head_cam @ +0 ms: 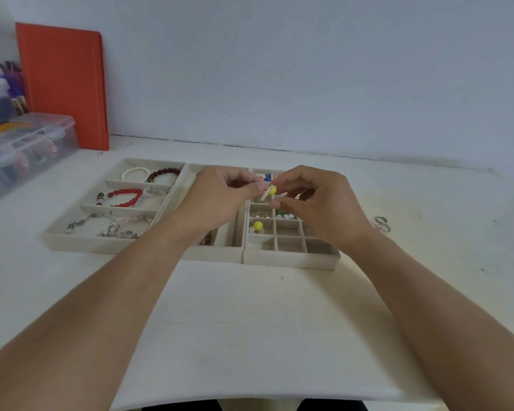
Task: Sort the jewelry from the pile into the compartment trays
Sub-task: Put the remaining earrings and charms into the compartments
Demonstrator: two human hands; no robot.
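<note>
Head view: I am holding both hands together above beige small-grid compartment tray point(291, 258). Left hand point(217, 200) and right hand point(318, 200) both pinching small yellow bead earring on pale stem point(271, 191) between fingertips. Matching yellow bead piece point(258, 225) lying just below hands. Step judged: pairing earring. Next: lowering it into that cell, releasing gently. Silver rings point(382, 223) waiting right of right hand.
</note>
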